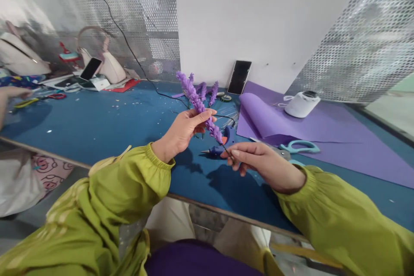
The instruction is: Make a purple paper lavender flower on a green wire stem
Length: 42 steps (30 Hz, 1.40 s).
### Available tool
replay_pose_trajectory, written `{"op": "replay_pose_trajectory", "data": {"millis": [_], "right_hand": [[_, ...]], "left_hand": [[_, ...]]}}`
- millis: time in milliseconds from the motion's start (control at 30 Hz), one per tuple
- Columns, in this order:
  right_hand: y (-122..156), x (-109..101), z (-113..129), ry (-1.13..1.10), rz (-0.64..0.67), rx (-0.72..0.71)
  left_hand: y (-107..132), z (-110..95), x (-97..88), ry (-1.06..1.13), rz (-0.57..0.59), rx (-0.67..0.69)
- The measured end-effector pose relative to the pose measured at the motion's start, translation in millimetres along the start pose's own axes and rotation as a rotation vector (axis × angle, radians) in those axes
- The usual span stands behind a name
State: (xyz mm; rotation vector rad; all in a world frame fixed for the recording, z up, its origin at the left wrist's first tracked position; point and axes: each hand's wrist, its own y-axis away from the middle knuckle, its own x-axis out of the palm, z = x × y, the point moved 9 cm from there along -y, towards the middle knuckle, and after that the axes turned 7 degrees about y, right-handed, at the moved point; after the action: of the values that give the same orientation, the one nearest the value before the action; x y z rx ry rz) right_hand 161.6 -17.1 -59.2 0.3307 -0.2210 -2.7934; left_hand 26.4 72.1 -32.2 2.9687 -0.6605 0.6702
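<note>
An artificial lavender flower (193, 94) with purple petals slants between my two hands above the blue table. My left hand (187, 129) is closed around the petals at mid-length, thumb on top. Lower down, my right hand (250, 158) pinches the thin dark stem (226, 150). Behind the flower lies a blue hot glue gun (216, 151), partly hidden by the flower and my right hand, its nozzle toward the left. More finished purple flower sprigs (213, 93) stand just beyond my left hand, partly covered.
Purple sheets (330, 129) cover the right side, with light-blue scissors (302, 146) and a white device (302, 104) there. A phone (239, 77) leans on a white board (258, 30). At far left are another person's hand (14, 91), scissors (32, 101) and bags (111, 68).
</note>
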Motion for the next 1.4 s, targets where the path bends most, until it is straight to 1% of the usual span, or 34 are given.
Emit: {"op": "replay_pose_trajectory", "data": {"millis": [100,167,300,400,467,633,767,900,1033,1133,1333,1400], "right_hand": [[0,9,1,-0.007,0.063,0.005],[0,12,2,-0.029,0.057,0.003],[3,3,1,-0.106,-0.106,-0.022],[11,2,-2,-0.145,-0.188,-0.025],[18,8,-5,-0.129,-0.219,-0.035],[36,35,-16,-0.047,-0.251,-0.063],[49,44,-23,0.089,-0.36,-0.121],[55,43,-25,0.195,-0.441,-0.166],[56,40,-23,0.224,-0.496,-0.199],[57,39,-25,0.246,-0.525,-0.196],[62,34,-27,0.33,-0.641,-0.244],[62,36,-26,0.347,-0.64,-0.243]], "left_hand": [[1,-2,3.7,-0.027,0.017,0.008],[2,1,7.1,-0.029,0.038,-0.012],[13,14,14.6,0.041,0.058,-0.066],[30,31,22.9,0.004,0.047,-0.157],[42,40,28.9,-0.003,0.028,-0.19],[66,49,34.7,-0.023,-0.046,-0.163],[77,59,33.9,-0.02,-0.053,-0.214],[85,65,36.7,0.041,-0.017,-0.253],[89,69,40.6,0.041,0.009,-0.255],[89,69,38.4,0.001,-0.017,-0.221],[91,70,35.2,-0.096,-0.06,-0.171],[93,68,36.9,-0.116,-0.055,-0.165]]}}
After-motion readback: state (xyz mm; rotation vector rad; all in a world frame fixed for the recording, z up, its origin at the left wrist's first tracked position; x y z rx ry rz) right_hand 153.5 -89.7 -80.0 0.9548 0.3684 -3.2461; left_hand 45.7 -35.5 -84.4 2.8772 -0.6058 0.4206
